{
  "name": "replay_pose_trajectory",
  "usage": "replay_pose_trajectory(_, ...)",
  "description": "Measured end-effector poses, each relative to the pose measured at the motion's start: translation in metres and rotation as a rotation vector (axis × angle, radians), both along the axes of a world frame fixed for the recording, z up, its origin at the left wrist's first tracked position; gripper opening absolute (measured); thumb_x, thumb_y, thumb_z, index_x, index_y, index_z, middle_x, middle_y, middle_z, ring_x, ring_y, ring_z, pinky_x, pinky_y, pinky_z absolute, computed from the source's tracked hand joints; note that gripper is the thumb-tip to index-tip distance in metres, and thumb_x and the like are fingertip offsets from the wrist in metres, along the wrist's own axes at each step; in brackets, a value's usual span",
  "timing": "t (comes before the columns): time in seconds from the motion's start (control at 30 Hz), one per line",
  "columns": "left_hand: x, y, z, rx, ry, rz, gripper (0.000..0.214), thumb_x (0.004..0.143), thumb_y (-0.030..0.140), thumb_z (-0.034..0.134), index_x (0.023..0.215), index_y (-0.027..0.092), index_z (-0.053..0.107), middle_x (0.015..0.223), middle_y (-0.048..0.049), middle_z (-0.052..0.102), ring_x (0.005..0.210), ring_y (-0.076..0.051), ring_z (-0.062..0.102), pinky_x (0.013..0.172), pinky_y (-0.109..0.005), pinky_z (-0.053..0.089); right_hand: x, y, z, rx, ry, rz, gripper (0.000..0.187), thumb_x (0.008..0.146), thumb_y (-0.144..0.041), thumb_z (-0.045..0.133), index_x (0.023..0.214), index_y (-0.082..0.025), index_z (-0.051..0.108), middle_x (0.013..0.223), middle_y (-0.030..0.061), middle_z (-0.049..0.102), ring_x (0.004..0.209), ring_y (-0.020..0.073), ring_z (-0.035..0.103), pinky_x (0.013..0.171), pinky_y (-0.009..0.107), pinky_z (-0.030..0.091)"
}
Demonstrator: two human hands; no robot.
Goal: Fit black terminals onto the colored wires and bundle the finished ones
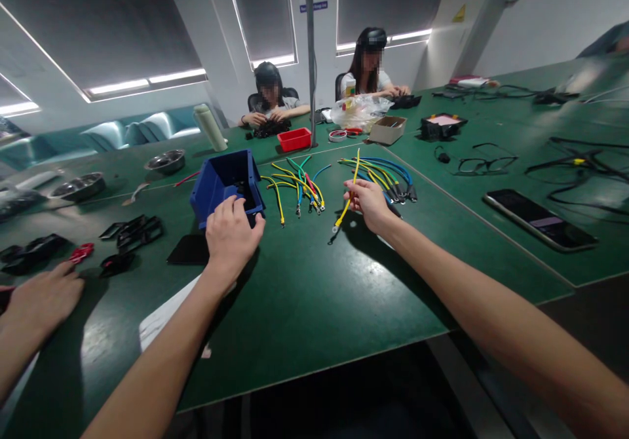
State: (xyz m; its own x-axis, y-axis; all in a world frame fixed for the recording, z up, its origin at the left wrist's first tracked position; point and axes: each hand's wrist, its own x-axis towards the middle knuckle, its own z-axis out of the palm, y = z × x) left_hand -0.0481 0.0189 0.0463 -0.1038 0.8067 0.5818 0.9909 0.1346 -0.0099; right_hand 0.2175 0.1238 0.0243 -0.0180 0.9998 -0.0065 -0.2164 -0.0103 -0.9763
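Note:
My right hand (369, 203) is closed on a yellow cable (346, 204), pinched between thumb and fingers above the green table. The cable's lower end carries a metal ring terminal. My left hand (232, 232) rests over the front rim of a blue plastic bin (209, 180), thumb apart and fingers spread, its fingertips partly hidden. Small dark parts lie inside the bin. Between my hands lies a loose bunch of yellow, green, blue and red cables (295, 182) with ring terminals. Just past my right hand, another cable bunch (393, 171) has dark ends.
At left, a co-worker's hand (44, 295) is near black plastic parts (140, 230). A dark phone (189, 250) lies beside my left wrist. On the right are a larger phone (538, 219) and glasses (486, 164). Behind stand a red tray (295, 139) and a metal pole (311, 59).

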Motion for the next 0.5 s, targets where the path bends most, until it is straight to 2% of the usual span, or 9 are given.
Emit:
replay_pose_trajectory(0.13,-0.016,0.008,-0.010,-0.132,0.032,0.040,0.056,0.086,0.047,0.044,0.126,0.008,0.053,0.135,-0.0199,0.052,0.124,-0.034,0.047,0.098,-0.044,0.039,-0.001,-0.002,0.002,0.001,-0.003,-0.027,0.007,0.079,-0.021,0.058,0.083,-0.015,0.059,0.054,-0.0021,0.057,0.038,0.0055,0.040,0.037,0.017,0.029)
replay_pose_trajectory(0.23,-0.020,0.010,-0.013,-0.237,0.075,0.035,0.059,0.087,0.050,0.041,0.126,0.008,0.053,0.126,-0.0200,0.059,0.117,-0.033,0.053,0.097,-0.044,0.038,-0.001,-0.003,0.003,0.004,-0.006,-0.034,0.007,0.079,-0.020,0.057,0.084,-0.015,0.059,0.054,-0.0020,0.056,0.038,0.0059,0.040,0.037,0.017,0.030)
replay_pose_trajectory(0.37,-0.022,0.010,-0.009,-0.301,0.132,0.036,0.059,0.088,0.050,0.036,0.123,0.008,0.056,0.109,-0.0190,0.066,0.101,-0.033,0.060,0.088,-0.043,0.041,-0.001,-0.004,0.003,0.008,-0.010,-0.025,0.009,0.078,-0.021,0.059,0.084,-0.015,0.059,0.055,-0.0021,0.056,0.039,0.0058,0.040,0.038,0.018,0.030)
replay_pose_trajectory(0.5,-0.024,0.013,-0.003,-0.352,0.132,0.057,0.055,0.087,0.052,0.035,0.114,0.012,0.061,0.105,-0.0179,0.067,0.096,-0.032,0.061,0.083,-0.041,0.041,-0.003,-0.004,0.002,0.020,-0.023,-0.016,0.011,0.077,-0.025,0.062,0.082,-0.016,0.058,0.055,-0.0023,0.056,0.039,0.0057,0.040,0.038,0.018,0.030)
